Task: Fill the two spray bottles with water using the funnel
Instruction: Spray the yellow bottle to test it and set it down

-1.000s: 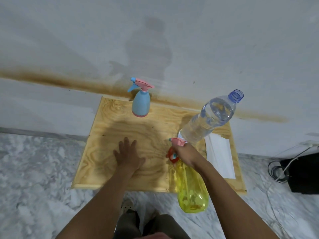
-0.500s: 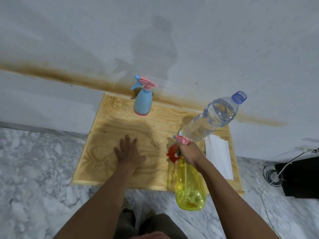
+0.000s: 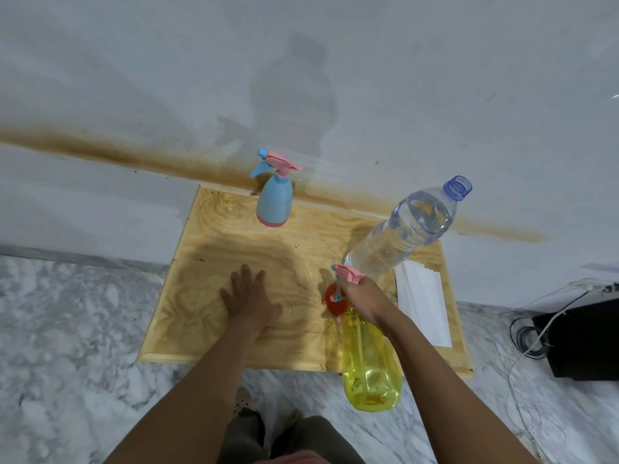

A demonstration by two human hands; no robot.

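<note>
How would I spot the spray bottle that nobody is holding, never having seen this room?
Start at the wooden board set against the grey wall. At its far edge stands a spray bottle, upright and alone. Unlike the see-through yellow bottle in the right hand, it is opaque pale blue with a pink base.
</note>
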